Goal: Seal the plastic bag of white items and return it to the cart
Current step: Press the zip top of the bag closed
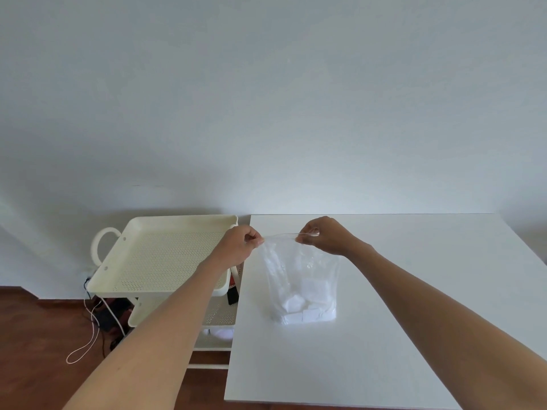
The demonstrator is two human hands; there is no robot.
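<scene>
Right now your left hand [236, 247] and right hand [324, 236] each pinch the zip strip of the clear plastic bag [299, 279] standing on the white table [414, 276] beside the cart [165, 255], so keep hold there, since it looks light, limp and slippery.

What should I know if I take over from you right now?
Left hand: pinching the left end of the plastic bag's top edge.
Right hand: pinching that edge further right.
The bag stands upright on the white table, held up by its top, with the white items piled at the bottom.
The cart stands left of the table; its top tray shows nothing in it.
Done: bag gripped at the seal strip.
Whether the seal is pressed shut anywhere, I cannot tell.
Left: finish sealing, then set the bag on the cart.
</scene>
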